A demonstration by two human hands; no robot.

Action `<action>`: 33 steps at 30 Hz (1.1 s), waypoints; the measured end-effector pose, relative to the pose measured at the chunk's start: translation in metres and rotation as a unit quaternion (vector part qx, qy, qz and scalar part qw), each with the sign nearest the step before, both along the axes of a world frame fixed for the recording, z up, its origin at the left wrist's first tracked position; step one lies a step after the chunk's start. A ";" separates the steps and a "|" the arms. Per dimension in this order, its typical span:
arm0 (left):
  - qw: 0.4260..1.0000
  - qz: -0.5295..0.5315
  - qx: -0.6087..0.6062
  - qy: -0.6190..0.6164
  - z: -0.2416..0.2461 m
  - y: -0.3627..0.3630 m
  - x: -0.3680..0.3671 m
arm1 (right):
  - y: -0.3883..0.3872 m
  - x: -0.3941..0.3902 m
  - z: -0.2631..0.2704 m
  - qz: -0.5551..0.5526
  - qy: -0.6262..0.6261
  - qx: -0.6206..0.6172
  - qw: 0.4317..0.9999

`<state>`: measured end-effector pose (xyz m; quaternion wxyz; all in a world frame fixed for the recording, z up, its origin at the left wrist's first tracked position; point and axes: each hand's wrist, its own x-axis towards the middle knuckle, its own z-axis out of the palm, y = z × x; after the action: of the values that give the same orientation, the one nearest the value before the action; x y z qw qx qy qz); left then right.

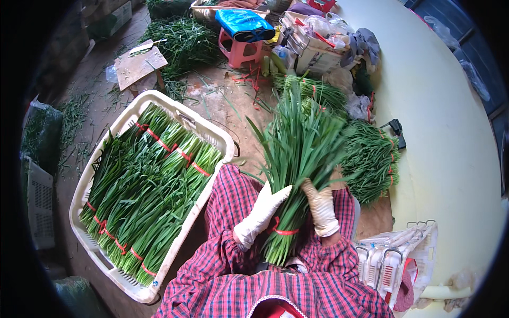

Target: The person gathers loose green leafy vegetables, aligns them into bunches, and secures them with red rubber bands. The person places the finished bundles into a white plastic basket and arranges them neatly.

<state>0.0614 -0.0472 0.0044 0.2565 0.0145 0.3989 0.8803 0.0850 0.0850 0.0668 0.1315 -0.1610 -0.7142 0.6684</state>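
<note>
An upright bundle of garlic chives (302, 139) stands between my knees, leaves fanned out away from me and pale stems toward my body. A red tie (284, 231) is around its lower stems. My left hand (262, 214), in a white glove, holds the bundle's left side above the tie. On the right side, my right hand (321, 206) grips it in a stained, yellowish glove. Its fingertips are partly among the leaves. To my left, a cream plastic crate (226, 149) holds several red-tied chive bundles (151, 190), laid in two rows with stems at opposite ends.
More tied bundles (370, 159) lie on the floor at right. Loose chives (183, 43) are heaped beyond a small wooden stool (139, 65). A pink plastic stool (240, 49) bears a blue bag (242, 24). Folded white crates (391, 254) stand at my right beside the pale wall (433, 159).
</note>
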 end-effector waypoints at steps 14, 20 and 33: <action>0.990 -0.003 0.011 -0.143 -0.023 0.020 -0.009 | 0.055 0.004 -0.051 -0.109 -0.059 -0.165 0.978; 0.996 -0.018 -0.056 -0.073 -0.019 0.034 -0.006 | 0.097 -0.015 -0.017 -0.203 0.168 0.202 0.943; 0.970 -0.104 -0.206 0.077 -0.029 0.038 -0.007 | 0.044 0.035 -0.091 0.010 -0.126 -0.072 0.989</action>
<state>0.0547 -0.0092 -0.0246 0.3125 0.0705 0.5866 0.7438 0.1204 0.1286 -0.0245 0.0218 -0.2453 -0.6768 0.6938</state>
